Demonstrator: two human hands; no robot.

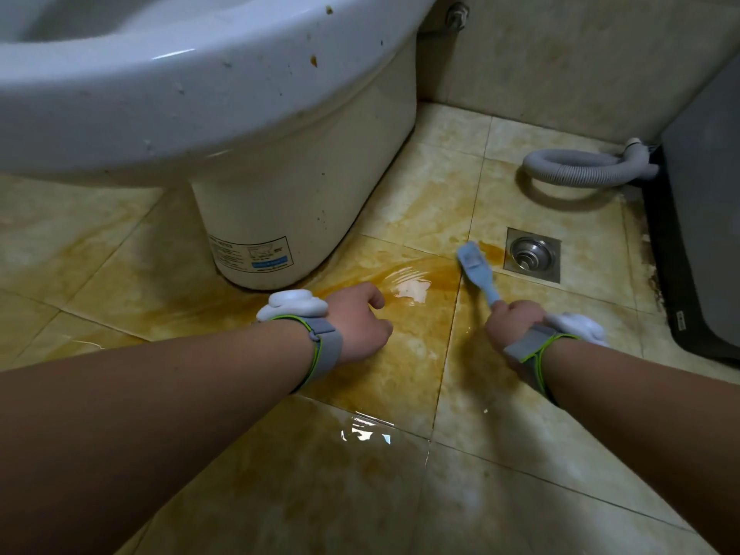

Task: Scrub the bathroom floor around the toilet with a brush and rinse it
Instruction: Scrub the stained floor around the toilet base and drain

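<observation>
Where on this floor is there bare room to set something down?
Free: wet tiles nearest you, between your forearms, and floor left of the toilet base. Crowded: between toilet base and floor drain, with left hand, right hand and brush; the hose fills the far right corner.

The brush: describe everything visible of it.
The brush is pale blue and looks like plastic, with a flat oblong head and a slim handle. The right hand grips the handle's end. The brush slants away from the person, its head down on the wet, orange-stained floor, just left of the steel drain. Its bristles are hidden underneath.
</observation>
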